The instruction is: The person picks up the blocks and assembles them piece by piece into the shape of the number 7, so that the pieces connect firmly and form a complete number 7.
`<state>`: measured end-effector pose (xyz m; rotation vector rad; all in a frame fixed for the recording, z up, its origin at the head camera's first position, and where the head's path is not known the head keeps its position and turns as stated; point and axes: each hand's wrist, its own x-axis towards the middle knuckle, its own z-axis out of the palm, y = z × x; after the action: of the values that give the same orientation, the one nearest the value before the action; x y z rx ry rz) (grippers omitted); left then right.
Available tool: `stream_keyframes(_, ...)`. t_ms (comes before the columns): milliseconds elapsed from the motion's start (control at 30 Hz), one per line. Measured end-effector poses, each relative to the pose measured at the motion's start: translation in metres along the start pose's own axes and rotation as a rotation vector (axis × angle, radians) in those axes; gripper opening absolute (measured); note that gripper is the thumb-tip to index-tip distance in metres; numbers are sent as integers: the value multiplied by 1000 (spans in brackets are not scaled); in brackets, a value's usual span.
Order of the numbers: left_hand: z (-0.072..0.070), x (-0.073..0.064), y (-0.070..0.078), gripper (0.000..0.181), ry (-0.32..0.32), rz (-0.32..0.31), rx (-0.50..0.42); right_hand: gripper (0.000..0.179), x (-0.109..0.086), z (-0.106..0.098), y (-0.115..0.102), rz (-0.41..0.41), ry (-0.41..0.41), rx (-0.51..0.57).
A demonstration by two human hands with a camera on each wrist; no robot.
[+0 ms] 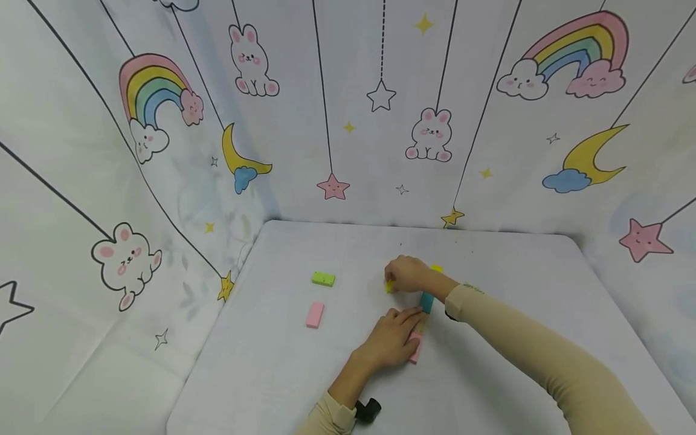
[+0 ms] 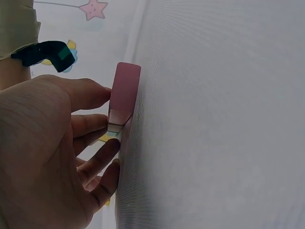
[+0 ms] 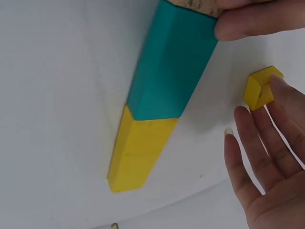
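Note:
A straight row of blocks lies on the white table: a yellow block [image 3: 143, 150] at the far end, a teal block [image 3: 171, 67], a speckled tan block [image 1: 422, 324], and a pink block [image 1: 415, 349] nearest the person. My left hand [image 1: 388, 339] rests along the row's left side. Its thumb touches the pink block [image 2: 125, 88] and its fingertips reach the tan and teal blocks. Left of the row's far part, my right hand [image 1: 406, 273] pinches another yellow block [image 3: 259, 88] between thumb and fingers, apart from the row.
Farther left on the table [image 1: 261, 362] lie a lime green block [image 1: 323, 278] and a separate pink block [image 1: 315, 315]. A patterned cloth backdrop [image 1: 293, 133] rises behind the table and along its sides. A black strap mount [image 1: 368, 411] sits on the left wrist.

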<state>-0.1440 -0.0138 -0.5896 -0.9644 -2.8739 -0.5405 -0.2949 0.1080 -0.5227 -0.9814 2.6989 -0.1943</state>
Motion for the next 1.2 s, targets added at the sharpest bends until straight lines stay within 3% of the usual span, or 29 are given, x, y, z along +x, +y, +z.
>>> stream_keyframes(500, -5, -1, 5, 56, -48, -45, -25, 22, -2, -2, 16, 47, 35, -24)
stream_keyframes(800, -6, 0, 5, 56, -60, -40, -20, 22, -7, -8, 18, 90, 56, -17)
stream_keyframes(1200, -9, 1, 7, 56, -71, -60, -22, 20, 0, -3, 43, 147, 82, -24)
